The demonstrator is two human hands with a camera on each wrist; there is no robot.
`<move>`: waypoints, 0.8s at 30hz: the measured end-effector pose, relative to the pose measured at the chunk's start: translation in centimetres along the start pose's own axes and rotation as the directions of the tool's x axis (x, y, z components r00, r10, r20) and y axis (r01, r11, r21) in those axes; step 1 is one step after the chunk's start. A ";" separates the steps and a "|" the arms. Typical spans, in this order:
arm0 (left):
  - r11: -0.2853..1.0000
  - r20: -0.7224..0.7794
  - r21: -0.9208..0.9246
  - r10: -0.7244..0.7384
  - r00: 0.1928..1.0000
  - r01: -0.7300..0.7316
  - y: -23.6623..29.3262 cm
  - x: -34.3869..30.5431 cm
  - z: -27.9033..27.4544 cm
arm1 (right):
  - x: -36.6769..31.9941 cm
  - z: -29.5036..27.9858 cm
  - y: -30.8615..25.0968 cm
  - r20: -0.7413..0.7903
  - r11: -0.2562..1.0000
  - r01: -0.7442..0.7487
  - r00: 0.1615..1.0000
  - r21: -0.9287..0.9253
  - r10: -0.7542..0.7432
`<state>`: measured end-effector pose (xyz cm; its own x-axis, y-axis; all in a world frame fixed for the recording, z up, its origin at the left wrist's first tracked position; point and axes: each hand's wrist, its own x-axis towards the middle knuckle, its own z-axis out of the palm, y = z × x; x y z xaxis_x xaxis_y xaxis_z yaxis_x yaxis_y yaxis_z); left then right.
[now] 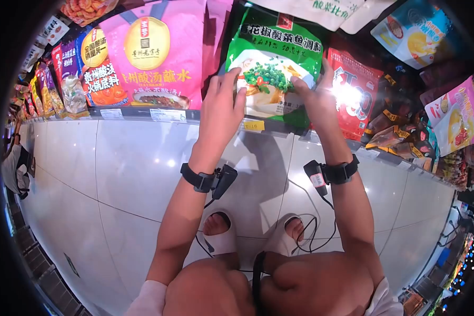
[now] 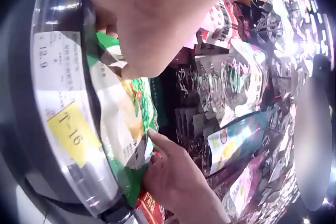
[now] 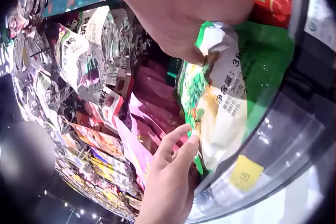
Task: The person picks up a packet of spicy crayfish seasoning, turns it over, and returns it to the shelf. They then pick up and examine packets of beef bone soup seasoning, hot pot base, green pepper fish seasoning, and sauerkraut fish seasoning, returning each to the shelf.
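Observation:
A green seasoning packet [image 1: 271, 87] with a fish-dish picture and Chinese lettering stands at the shelf front, between both hands. My left hand [image 1: 222, 108] holds its left side, thumb and fingers at the edge. On the opposite side my right hand [image 1: 319, 105] grips it, the thumb lying over the front and the other fingers at the side edge. In the left wrist view the packet [image 2: 126, 129] sits right behind the clear shelf strip. The right wrist view shows the left fingertips at the edge of the packet [image 3: 223, 103].
Pink pouches [image 1: 158, 58] stand left of the packet, and a red packet [image 1: 347, 87] stands right. A yellow T-16 tag [image 1: 255, 126] is on the shelf edge. More bags fill the shelf on both sides. Cables [image 1: 316, 231] trail over the tiled floor [image 1: 126, 174] near the feet.

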<state>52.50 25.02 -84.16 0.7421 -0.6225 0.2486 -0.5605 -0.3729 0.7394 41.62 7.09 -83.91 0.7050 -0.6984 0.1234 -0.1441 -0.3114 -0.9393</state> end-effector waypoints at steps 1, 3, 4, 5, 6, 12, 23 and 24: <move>1.000 0.009 -0.005 -0.002 1.000 0.002 0.1 -0.3 0.4 | -0.3 0.0 -0.1 -0.003 1.000 -0.008 1.000 -0.005 0.008; 0.985 -0.049 0.171 0.017 0.999 -0.009 0.4 -0.7 1.2 | -0.5 0.0 -0.2 0.051 0.987 -0.027 0.999 0.156 0.019; 0.986 -0.048 0.168 0.015 0.999 -0.006 0.5 -0.8 1.6 | -0.5 0.2 -0.3 0.034 0.990 -0.016 0.999 0.141 0.011; 0.969 -0.091 0.239 0.084 0.992 -0.060 0.5 -1.0 2.0 | -0.5 0.2 -0.5 0.034 0.990 -0.018 0.999 0.141 0.013; 0.943 -0.128 0.313 0.157 0.979 -0.110 0.6 -1.1 2.2 | -0.6 0.2 -0.8 0.026 0.999 -0.039 0.999 0.014 0.039; 0.889 0.073 0.357 0.278 0.958 -0.285 2.3 -2.7 4.3 | -1.4 0.1 -2.5 0.077 0.964 -0.087 0.991 -0.252 0.110; 0.810 0.111 0.501 0.290 0.951 -0.306 3.2 -2.6 6.1 | -2.6 -0.7 -1.8 0.028 0.869 0.272 0.958 -0.413 -0.287; 0.818 0.118 0.484 0.291 0.950 -0.310 3.3 -2.6 5.8 | -2.6 -0.9 -1.9 0.025 0.878 0.278 0.956 -0.390 -0.292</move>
<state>46.56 21.40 -86.02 0.4986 -0.7804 0.3773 -0.8668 -0.4451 0.2248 39.41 8.95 -82.14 0.7333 -0.5610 0.3841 -0.2011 -0.7186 -0.6657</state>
